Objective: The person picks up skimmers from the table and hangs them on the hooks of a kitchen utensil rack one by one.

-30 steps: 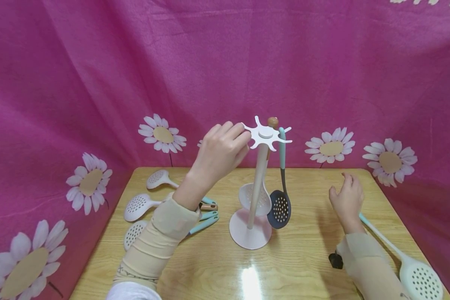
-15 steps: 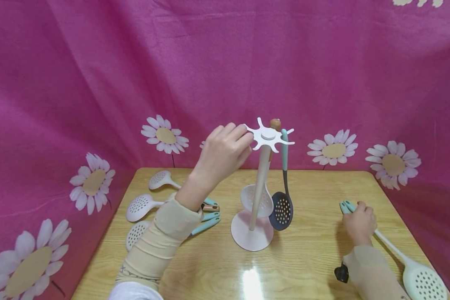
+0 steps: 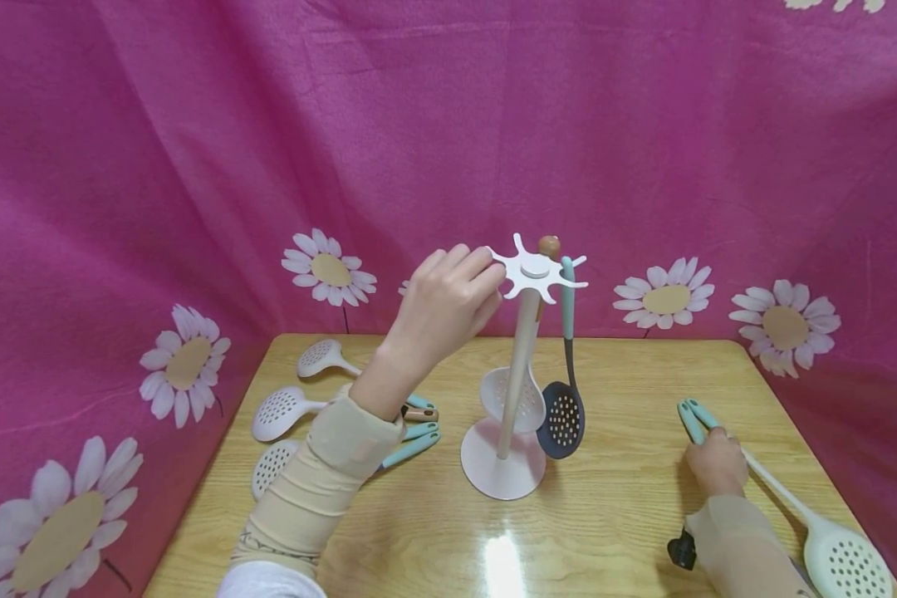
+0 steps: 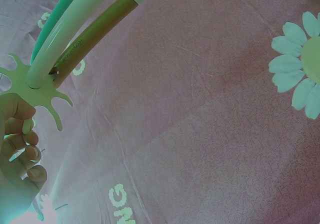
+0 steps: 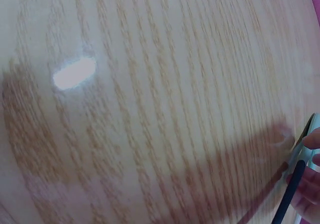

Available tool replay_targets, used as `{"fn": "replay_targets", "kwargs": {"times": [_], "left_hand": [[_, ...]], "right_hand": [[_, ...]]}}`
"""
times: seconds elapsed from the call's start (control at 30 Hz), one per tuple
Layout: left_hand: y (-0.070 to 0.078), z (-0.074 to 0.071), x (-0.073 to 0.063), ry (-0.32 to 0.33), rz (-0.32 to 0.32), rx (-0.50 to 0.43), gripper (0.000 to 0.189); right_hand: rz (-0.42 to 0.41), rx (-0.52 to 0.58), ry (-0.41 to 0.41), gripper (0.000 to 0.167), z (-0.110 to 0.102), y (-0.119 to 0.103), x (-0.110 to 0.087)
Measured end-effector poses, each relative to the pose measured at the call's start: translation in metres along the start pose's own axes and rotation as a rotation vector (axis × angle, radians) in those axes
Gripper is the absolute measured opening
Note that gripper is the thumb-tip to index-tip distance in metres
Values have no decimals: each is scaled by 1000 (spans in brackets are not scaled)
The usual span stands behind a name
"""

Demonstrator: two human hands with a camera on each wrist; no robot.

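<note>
With its fingertips, my left hand (image 3: 448,291) grips one arm of the white utensil rack's star-shaped top (image 3: 536,267); the left wrist view shows those fingers (image 4: 20,106) curled at the arm. A white perforated ladle (image 3: 496,392) with a brown handle and a dark skimmer (image 3: 562,422) with a teal handle hang from the rack. At the right, my right hand (image 3: 720,463) is low over the table, its thumb and fingers around a teal-handled utensil (image 3: 690,422) with a dark shaft (image 5: 290,193). That utensil's head is hidden. Beside it lies a pale green skimmer (image 3: 848,565).
On the left of the wooden table (image 3: 605,531) lie several utensils, including a white skimmer (image 3: 278,413) and a teal handle (image 3: 411,448), partly behind my left forearm. A pink flowered cloth (image 3: 448,124) surrounds the table at the back and sides.
My right hand has come down from above the table onto the teal handles, then slid slightly nearer along them. The left hand keeps its hold on the rack.
</note>
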State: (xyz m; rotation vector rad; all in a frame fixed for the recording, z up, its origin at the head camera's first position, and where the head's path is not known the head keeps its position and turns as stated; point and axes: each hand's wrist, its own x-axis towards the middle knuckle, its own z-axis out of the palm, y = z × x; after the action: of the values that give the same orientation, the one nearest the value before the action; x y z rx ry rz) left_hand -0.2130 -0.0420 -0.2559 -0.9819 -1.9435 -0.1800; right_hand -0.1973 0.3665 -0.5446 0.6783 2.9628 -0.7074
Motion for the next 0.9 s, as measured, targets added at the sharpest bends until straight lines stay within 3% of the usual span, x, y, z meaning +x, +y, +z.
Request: {"fn": "replay_targets", "kwargs": {"times": [0.73, 0.9], "left_hand": [[0, 1, 0, 0, 3, 4, 5], [0, 1, 1, -2, 3, -3, 5]], "right_hand": [[-27, 6, 6, 25, -1, 3, -2], [-35, 9, -35, 25, -5, 0, -2]]}}
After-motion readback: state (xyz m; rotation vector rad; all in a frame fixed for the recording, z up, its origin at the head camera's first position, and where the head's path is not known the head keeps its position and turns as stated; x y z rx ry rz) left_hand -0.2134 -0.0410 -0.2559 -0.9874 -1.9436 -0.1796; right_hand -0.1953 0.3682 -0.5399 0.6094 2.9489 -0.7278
